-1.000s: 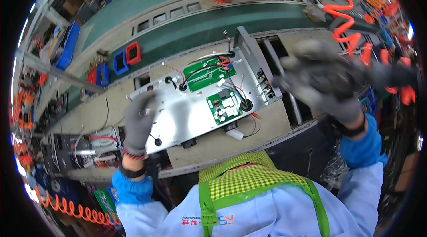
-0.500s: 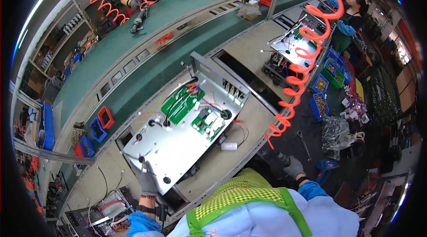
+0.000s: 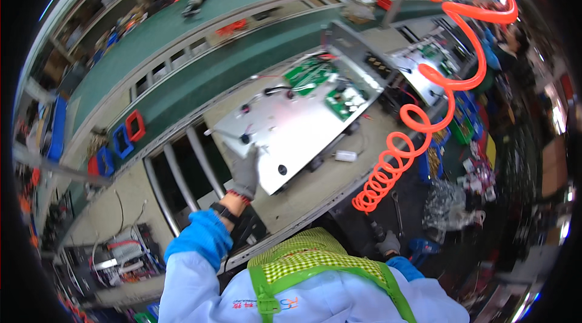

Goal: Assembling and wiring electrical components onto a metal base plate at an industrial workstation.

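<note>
I take the silver metal chassis plate (image 3: pixel 297 132) as my landmark: it lies tilted across the pale surface (image 3: pixel 285 201), with two green circuit boards (image 3: pixel 330 86) at its far end and loose black and red wires (image 3: pixel 273 89) running beside them. My left hand (image 3: pixel 245 171), in a grey glove, rests flat on the near corner of the plate, fingers spread and loose, a released grip that presses rather than clasps. My right hand (image 3: pixel 388 243), also gloved, hangs low beyond the near edge of the surface, well below the plate; its grip looks curled around something dark, but I cannot tell what, or how firmly. The risk I see starts at that near corner: it sits close to the edge of the surface, so a push from my flat palm could slide the plate or tip it off, since nothing clamps it. A small white cylinder (image 3: pixel 345 155) lies just beside the plate's near right edge and could roll away if the plate shifts. The orange coiled air hose (image 3: pixel 418 123) dangles to the right of the plate, and I judge that bringing my right hand up could snag it and drag it over the boards. The loose wires at the far end could also catch a glove fingertip.
</note>
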The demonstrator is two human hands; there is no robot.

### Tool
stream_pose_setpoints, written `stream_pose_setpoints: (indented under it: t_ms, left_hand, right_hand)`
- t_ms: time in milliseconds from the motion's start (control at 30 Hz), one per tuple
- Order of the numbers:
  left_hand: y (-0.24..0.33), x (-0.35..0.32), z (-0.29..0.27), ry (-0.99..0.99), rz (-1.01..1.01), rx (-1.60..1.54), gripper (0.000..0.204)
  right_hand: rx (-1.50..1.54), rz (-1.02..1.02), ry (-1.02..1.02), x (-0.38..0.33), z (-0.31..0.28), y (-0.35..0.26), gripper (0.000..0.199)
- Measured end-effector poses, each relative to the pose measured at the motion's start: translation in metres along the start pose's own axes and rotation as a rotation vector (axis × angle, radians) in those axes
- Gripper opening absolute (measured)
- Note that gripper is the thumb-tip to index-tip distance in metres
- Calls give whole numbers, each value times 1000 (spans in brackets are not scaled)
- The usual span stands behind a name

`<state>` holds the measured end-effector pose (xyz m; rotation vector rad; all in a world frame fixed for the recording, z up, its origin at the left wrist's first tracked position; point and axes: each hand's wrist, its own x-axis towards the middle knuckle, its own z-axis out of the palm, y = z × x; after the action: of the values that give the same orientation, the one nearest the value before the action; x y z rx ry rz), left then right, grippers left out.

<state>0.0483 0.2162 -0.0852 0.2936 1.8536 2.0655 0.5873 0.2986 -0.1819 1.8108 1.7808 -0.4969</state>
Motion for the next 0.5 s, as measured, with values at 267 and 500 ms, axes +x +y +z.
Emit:
stream_pose_setpoints:
  t_ms: [267,500]
  left_hand:
    - [38,24,45,-920,16,465,92]
    - [-39,-48,-245,-196,-338,645,45]
  right_hand:
    - [-136,-11,35,34,-42,-10,57]
    - [-235,-118,13,42,-42,-50,49]
